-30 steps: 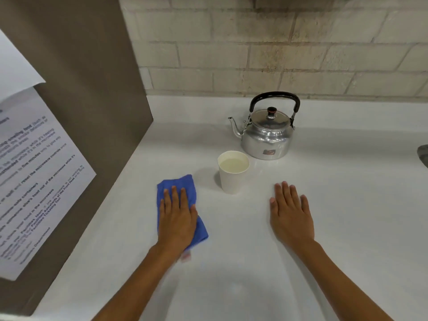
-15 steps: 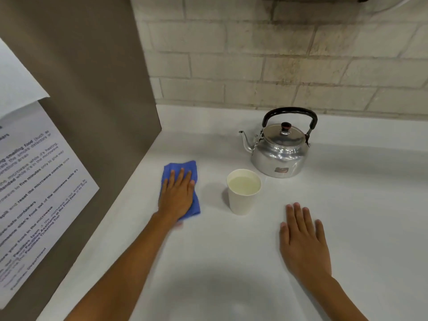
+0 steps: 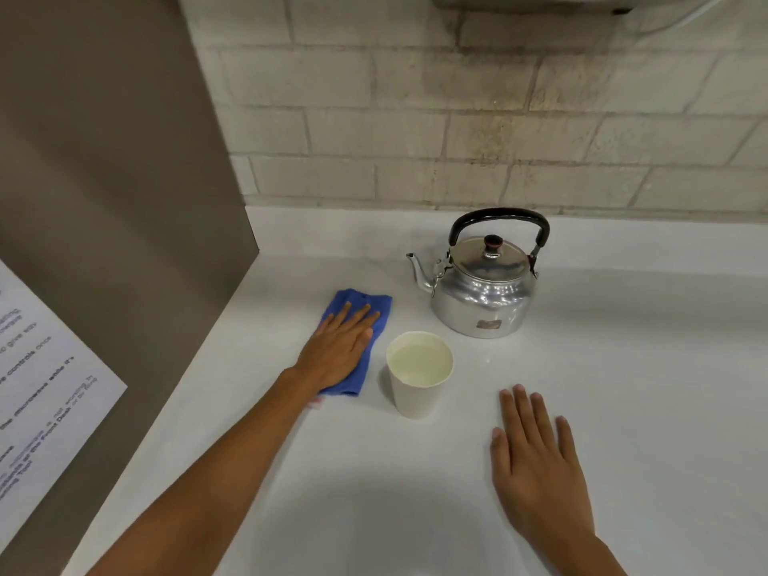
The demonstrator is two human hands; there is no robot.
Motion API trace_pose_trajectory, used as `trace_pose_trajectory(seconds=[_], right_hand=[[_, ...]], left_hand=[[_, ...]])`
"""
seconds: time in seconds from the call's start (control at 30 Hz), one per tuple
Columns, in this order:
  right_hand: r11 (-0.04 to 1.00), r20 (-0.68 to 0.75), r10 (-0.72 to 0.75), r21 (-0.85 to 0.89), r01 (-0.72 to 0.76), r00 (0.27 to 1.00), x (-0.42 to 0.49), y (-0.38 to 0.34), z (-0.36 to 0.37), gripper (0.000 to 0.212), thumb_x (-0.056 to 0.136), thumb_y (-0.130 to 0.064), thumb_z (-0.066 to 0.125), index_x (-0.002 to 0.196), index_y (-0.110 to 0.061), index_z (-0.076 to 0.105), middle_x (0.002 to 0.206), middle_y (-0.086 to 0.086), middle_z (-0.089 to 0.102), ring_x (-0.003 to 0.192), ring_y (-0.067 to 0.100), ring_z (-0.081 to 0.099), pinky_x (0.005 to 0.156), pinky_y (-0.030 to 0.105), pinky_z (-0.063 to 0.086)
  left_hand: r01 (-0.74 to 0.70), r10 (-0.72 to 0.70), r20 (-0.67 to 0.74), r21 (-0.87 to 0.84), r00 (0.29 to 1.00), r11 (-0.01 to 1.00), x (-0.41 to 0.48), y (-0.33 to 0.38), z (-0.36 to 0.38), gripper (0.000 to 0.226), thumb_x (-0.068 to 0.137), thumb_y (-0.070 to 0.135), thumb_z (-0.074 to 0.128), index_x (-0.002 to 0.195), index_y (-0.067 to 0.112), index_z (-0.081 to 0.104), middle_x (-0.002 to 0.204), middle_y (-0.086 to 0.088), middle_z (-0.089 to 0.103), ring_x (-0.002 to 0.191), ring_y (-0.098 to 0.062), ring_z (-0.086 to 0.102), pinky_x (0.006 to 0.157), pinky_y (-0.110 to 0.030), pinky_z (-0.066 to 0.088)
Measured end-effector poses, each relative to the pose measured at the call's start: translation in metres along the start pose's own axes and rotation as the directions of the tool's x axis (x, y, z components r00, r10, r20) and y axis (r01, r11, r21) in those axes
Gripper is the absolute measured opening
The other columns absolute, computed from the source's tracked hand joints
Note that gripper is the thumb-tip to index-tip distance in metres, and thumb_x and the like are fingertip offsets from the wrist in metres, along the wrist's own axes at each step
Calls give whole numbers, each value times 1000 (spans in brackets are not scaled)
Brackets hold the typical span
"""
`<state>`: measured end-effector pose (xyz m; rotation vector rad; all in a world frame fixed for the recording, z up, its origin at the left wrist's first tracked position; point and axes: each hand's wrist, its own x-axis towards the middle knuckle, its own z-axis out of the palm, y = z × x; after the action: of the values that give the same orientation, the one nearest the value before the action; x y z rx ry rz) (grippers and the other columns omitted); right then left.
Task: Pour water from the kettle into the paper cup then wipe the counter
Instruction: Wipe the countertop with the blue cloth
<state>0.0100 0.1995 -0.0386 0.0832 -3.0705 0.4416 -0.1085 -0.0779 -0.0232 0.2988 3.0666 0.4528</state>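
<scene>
The left hand (image 3: 338, 347) lies flat, fingers stretched out, pressing on a blue cloth (image 3: 357, 326) on the white surface (image 3: 623, 367); it grips nothing. The cloth sits just left of the cup (image 3: 419, 374), which stands upright and holds water. The kettle (image 3: 484, 280) stands behind the cup, slightly to its right, handle up, lid on, spout pointing left. The right hand (image 3: 536, 463) rests palm down on the bare surface, fingers spread, empty, to the right of the cup and nearer the person.
</scene>
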Motion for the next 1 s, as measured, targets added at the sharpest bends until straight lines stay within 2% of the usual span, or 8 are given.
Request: trace_pose_trajectory(seconds=[0.07, 0.13, 0.23, 0.33, 0.4, 0.57, 0.77, 1.0], right_hand=[[1000, -1, 3, 7, -3, 1000, 0, -1, -2, 54, 96, -37, 8, 141, -28, -19, 152, -13, -20, 138, 4, -23, 118, 34, -10], [1000, -4, 5, 10, -5, 1000, 0, -2, -4, 53, 95, -37, 6, 139, -28, -21, 152, -14, -20, 137, 3, -23, 118, 34, -9], [1000, 10, 10, 7, -10, 1000, 0, -3, -6, 53, 95, -38, 8, 137, -29, -24, 153, -14, -19, 137, 2, -23, 119, 34, -8], [1000, 26, 18, -10, -18, 999, 0, -5, -8, 53, 90, -41, -3, 137, -29, -25, 150, -15, -23, 136, 2, -25, 118, 33, -10], [1000, 36, 21, -18, -21, 999, 1, -7, -9, 58, 81, -44, -13, 136, -29, -26, 147, -15, -26, 135, 2, -25, 117, 32, -11], [997, 81, 41, -65, -36, 996, 4, -9, -11, 72, 63, -45, -28, 133, -29, -29, 145, -14, -29, 135, 4, -25, 118, 33, -9], [994, 106, 46, -102, -35, 993, 5, -13, -13, 72, 61, -42, -31, 131, -28, -31, 143, -13, -31, 135, 5, -25, 118, 33, -9], [997, 74, 41, -66, -36, 996, 5, -11, -12, 61, 74, -44, -23, 133, -29, -31, 144, -15, -31, 135, 5, -26, 116, 32, -12]], left_hand=[[-32, 30, 39, 50, 999, 998, 13, 14, 4, 48, 99, 28, 21, 145, 23, 8, 157, 3, 6, 144, -21, -1, 118, -37, 4], [-186, 182, 88, 48, 979, 981, 12, 18, 10, 50, 99, 28, 26, 145, 24, 6, 156, 6, 3, 144, -18, -4, 117, -32, 0], [-377, 387, 86, -115, 918, 919, -6, 8, 5, 49, 97, 31, 28, 143, 30, 11, 144, 28, -7, 135, 9, -14, 106, -4, -12], [-435, 458, 154, -164, 875, 885, -16, -3, -8, 44, 95, 44, 23, 130, 55, -2, 133, 42, -11, 122, 28, -19, 98, 5, -12], [-404, 422, 178, -131, 889, 905, -10, -14, -10, 43, 96, 44, 21, 131, 55, -2, 139, 41, -5, 126, 24, -15, 104, -1, -9], [-175, 176, 70, -22, 982, 984, 27, -30, -2, 44, 99, 32, 17, 143, 31, 13, 155, 10, 10, 143, -9, 1, 117, -28, 1], [84, -84, 3, -9, 996, 996, 65, -38, -1, 46, 99, 32, 16, 144, 28, 13, 156, 6, 8, 144, -19, 3, 118, -38, 4], [183, -182, -28, 9, 983, 983, 82, -35, 0, 48, 98, 33, 16, 145, 25, 8, 157, 2, 6, 144, -24, 0, 117, -41, 2]])
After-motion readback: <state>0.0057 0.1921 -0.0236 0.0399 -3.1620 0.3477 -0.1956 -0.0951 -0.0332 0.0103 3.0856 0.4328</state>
